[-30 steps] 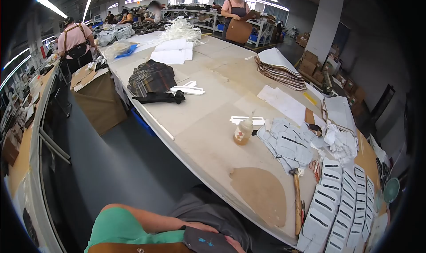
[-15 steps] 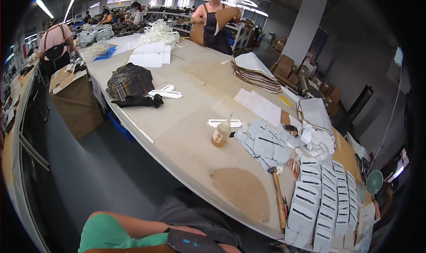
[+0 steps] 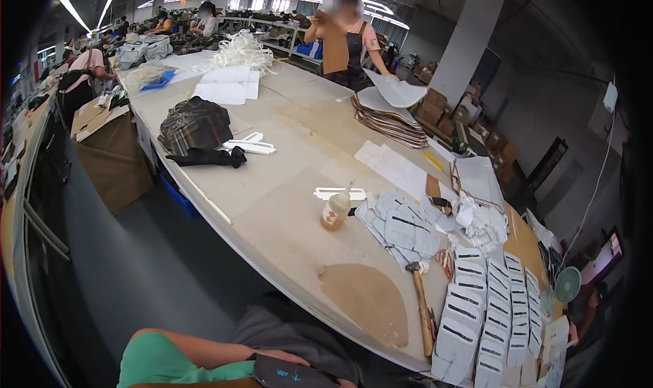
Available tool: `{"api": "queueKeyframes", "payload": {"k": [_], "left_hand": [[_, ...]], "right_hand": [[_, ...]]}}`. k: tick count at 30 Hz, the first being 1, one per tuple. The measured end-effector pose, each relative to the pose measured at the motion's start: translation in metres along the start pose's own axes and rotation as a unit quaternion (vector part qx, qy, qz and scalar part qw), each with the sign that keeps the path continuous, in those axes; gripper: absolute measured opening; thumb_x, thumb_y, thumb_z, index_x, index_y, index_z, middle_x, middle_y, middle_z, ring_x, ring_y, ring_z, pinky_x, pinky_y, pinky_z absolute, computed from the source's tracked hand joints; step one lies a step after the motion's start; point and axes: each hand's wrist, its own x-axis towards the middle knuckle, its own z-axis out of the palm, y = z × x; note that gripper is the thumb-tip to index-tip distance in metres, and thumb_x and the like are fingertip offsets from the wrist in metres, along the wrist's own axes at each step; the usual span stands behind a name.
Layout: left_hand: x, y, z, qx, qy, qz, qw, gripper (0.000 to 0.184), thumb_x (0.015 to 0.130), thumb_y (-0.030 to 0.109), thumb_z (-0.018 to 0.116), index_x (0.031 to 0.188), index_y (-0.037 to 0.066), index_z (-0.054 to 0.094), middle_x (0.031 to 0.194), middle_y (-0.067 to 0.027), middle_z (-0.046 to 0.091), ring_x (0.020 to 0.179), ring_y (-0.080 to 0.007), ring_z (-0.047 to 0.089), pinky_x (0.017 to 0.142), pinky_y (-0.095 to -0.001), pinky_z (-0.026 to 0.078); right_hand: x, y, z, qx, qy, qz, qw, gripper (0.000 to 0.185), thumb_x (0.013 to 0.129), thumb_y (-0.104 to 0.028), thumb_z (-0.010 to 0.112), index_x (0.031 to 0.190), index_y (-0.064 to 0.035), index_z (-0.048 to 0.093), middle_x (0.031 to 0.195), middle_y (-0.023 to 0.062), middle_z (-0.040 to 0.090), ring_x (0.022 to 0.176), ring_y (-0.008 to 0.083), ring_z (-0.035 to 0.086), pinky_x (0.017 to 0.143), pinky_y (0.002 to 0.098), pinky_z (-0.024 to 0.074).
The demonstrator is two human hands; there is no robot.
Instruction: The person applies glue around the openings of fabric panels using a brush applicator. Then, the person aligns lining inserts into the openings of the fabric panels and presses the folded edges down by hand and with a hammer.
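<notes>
Sitting or standing at the near edge, I can't tell which, a person in a green sleeve has a dark grey, flat piece with blue lettering (image 3: 291, 372) low before the body, just off the long beige-topped table (image 3: 272, 197). Left hand (image 3: 284, 356) lies along its upper edge, fingers fairly straight and close together; how firmly they grip, cannot tell. Right hand (image 3: 347, 383) mostly cut off by the lower edge of view, a bit of skin beside the piece; finger opening and hold cannot be told. On the table's near right: a smooth brown patch (image 3: 367, 303), then a wooden-handled hammer (image 3: 422, 310), and rows of overlapping pale grey pieces with black slots (image 3: 469, 306). Beyond the patch, an upright translucent bottle of amber liquid (image 3: 335, 214), just beside a white slotted frame (image 3: 330, 194); right of it, a loose pile of pale grey cut pieces (image 3: 408, 228), near crumpled white cloth (image 3: 479, 224). Left side: dark plaid fabric bundle (image 3: 197, 124), black cloth (image 3: 204, 158) against its near side, white plastic strips (image 3: 253, 145) to the right. Far side: a co-worker in a dark apron (image 3: 354, 65) holds up a brown panel (image 3: 335, 47), other hand on a pale sheet (image 3: 400, 92) above a layered stack (image 3: 388, 122).
</notes>
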Motion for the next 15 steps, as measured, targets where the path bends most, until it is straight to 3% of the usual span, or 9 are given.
{"api": "queueKeyframes", "payload": {"k": [4,6,8,9,11,13,15], "left_hand": [[0.001,-0.001,0.0,-0.01,-0.006,-0.002,1.0,0.046,0.112,0.026,0.037,0.153,0.007,0.042,0.152,-0.0055,0.047,0.14,-0.0152,0.042,0.118,-0.0288,0.029],[0.017,-0.035,-0.011,0.018,-0.016,0.018,1.0,0.046,0.112,0.026,0.037,0.153,0.007,0.041,0.152,-0.0054,0.047,0.14,-0.0152,0.042,0.117,-0.0289,0.03],[0.02,-0.041,-0.013,0.046,-0.026,0.037,0.998,0.046,0.112,0.027,0.037,0.153,0.007,0.041,0.152,-0.0054,0.047,0.139,-0.0151,0.043,0.117,-0.029,0.03],[0.013,-0.029,-0.008,0.02,-0.018,0.012,1.0,0.046,0.112,0.027,0.037,0.153,0.007,0.041,0.151,-0.0048,0.047,0.139,-0.0151,0.043,0.117,-0.0289,0.031],[0.01,-0.024,-0.003,-0.009,-0.012,-0.013,1.0,0.046,0.112,0.027,0.038,0.153,0.006,0.041,0.151,-0.0043,0.047,0.138,-0.0151,0.044,0.116,-0.0288,0.032],[0.017,-0.027,-0.008,-0.087,-0.007,-0.069,0.994,0.047,0.11,0.015,0.039,0.155,0.004,0.037,0.153,-0.0004,0.045,0.14,-0.0128,0.043,0.116,-0.0252,0.032],[0.02,-0.029,-0.009,-0.103,0.007,-0.085,0.991,0.047,0.108,0.014,0.041,0.154,0.005,0.038,0.151,-0.0014,0.047,0.139,-0.0136,0.045,0.116,-0.0261,0.034]], "right_hand": [[-0.004,0.022,0.013,0.035,-0.003,-0.019,0.999,0.038,0.103,-0.028,0.056,0.134,-0.0068,0.06,0.127,0.0215,0.066,0.122,0.0338,0.062,0.099,0.0417,0.0489],[-0.004,0.032,0.025,-0.023,0.044,-0.017,0.999,0.036,0.103,-0.029,0.055,0.13,-0.0064,0.061,0.124,0.0231,0.066,0.119,0.0364,0.063,0.095,0.0427,0.05],[0.021,0.11,0.07,-0.034,0.061,-0.054,0.996,0.037,0.103,-0.03,0.056,0.132,-0.007,0.06,0.124,0.0236,0.065,0.119,0.0366,0.062,0.097,0.0431,0.0494],[0.024,0.105,0.076,-0.045,0.076,-0.091,0.992,0.038,0.103,-0.03,0.056,0.134,-0.0077,0.06,0.125,0.024,0.065,0.12,0.0368,0.062,0.098,0.0435,0.0488],[0.005,0.068,0.049,0.006,0.039,-0.077,0.996,0.04,0.103,-0.031,0.056,0.137,-0.0084,0.057,0.127,0.024,0.064,0.121,0.0356,0.062,0.099,0.0438,0.0486],[-0.024,-0.007,-0.005,0.051,0.004,-0.068,0.996,0.043,0.104,-0.033,0.056,0.14,-0.0092,0.055,0.13,0.024,0.063,0.123,0.0344,0.062,0.099,0.0441,0.0483],[-0.037,-0.067,-0.029,0.027,0.045,-0.077,0.996,0.036,0.1,-0.026,0.06,0.13,-0.0061,0.061,0.124,0.0231,0.066,0.119,0.0343,0.064,0.098,0.0426,0.0498]]}}
